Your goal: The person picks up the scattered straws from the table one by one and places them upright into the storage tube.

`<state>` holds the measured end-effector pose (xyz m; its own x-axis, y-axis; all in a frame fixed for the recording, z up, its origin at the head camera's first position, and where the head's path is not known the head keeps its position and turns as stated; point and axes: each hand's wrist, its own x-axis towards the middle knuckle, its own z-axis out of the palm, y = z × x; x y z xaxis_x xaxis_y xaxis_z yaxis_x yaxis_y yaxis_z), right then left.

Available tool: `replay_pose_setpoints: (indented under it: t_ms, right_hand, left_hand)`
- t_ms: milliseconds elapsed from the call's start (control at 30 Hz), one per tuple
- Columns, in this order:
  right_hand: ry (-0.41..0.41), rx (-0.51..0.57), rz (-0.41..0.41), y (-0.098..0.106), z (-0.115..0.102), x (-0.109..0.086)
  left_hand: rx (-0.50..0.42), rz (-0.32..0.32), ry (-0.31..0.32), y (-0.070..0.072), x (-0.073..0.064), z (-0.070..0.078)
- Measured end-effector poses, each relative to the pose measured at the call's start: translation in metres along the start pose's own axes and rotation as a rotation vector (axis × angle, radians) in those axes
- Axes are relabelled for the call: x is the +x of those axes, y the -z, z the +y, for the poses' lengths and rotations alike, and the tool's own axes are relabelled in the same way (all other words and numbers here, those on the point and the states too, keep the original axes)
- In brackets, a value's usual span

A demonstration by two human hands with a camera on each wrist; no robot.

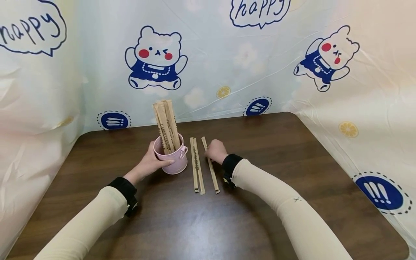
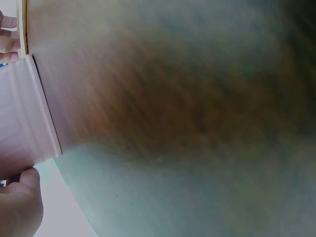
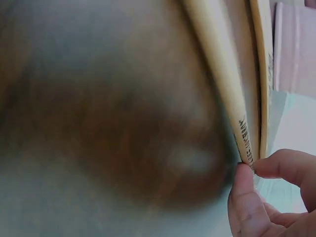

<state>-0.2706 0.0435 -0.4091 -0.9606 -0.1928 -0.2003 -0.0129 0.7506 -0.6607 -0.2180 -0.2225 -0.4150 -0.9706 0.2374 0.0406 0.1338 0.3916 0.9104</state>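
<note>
A small pink bucket (image 1: pixel 175 164) stands on the table, held around its left side by my left hand (image 1: pixel 149 162), thumb across the front. Several paper-wrapped sticks (image 1: pixel 167 124) with dark print lean upright in it. To its right, my right hand (image 1: pixel 216 151) pinches a paper-wrapped stick (image 1: pixel 212 175) near its far part. The right wrist view shows thumb and finger (image 3: pixel 243 192) meeting on this stick (image 3: pixel 224 69) beside its printing. Two more wrapped sticks (image 1: pixel 196 168) lie side by side between the bucket and my right hand.
The brown wooden table (image 1: pixel 260 216) has rounded corners. A pale printed cloth (image 1: pixel 208 54) with bears and lettering hangs behind it and along both sides. A little handle (image 1: pixel 183 152) juts from the bucket's right side.
</note>
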Motion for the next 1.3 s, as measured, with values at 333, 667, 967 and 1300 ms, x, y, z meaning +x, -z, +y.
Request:
replay_pose_setpoints:
  t_ms: [333,667,967,1300]
  right_hand:
    - [0.043,0.245,0.097,0.043,-0.025,-0.007]
    - [0.243,0.286,0.274,0.086,-0.043,0.014]
    - [0.335,0.402,0.384,0.128,-0.073,0.008]
    - [0.451,0.596,0.434,0.127,-0.105,0.000]
  left_hand:
    - [-0.013,0.009,-0.004,0.001,-0.001,0.001]
    - [-0.003,0.016,-0.006,0.000,-0.002,0.001]
    - [-0.012,0.015,-0.018,-0.002,-0.002,0.001]
    - [-0.005,0.011,-0.026,-0.003,-0.001,0.000]
